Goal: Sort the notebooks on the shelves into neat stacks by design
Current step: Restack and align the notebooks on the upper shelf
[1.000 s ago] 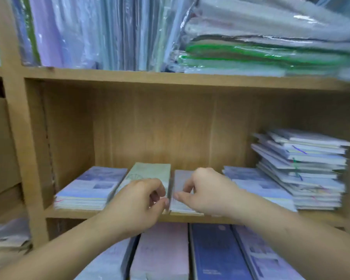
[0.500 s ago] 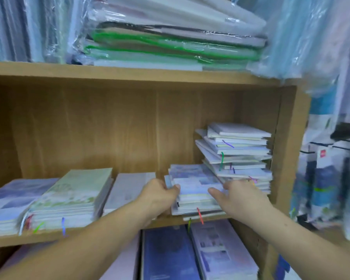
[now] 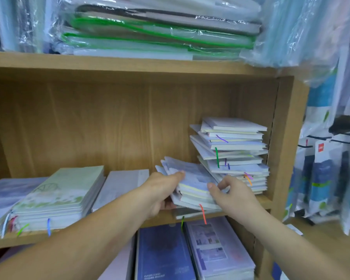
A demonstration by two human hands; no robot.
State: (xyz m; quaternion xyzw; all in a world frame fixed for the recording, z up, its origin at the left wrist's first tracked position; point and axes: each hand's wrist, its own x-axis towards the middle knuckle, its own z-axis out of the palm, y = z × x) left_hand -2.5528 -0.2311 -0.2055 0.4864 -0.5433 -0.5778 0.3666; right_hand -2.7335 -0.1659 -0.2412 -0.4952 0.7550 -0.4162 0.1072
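Blue notebook stack (image 3: 193,179) now tilted — left hand (image 3: 163,191), right hand (image 3: 231,194) gripping.

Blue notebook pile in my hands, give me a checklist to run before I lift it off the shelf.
1. Left hand grip on the blue notebook pile: ok, thumb on top, fingers underneath.
2. Right hand grip: ok, thumb and fingers pinch the pile's right edge.
3. Pile squared up: not ok, covers fanned and tilted.
4. Whole pile taken: not ok, a notebook lies on the shelf beneath it.
5. Clear of the tall stack: cannot tell, it sits crooked right beside the pile.
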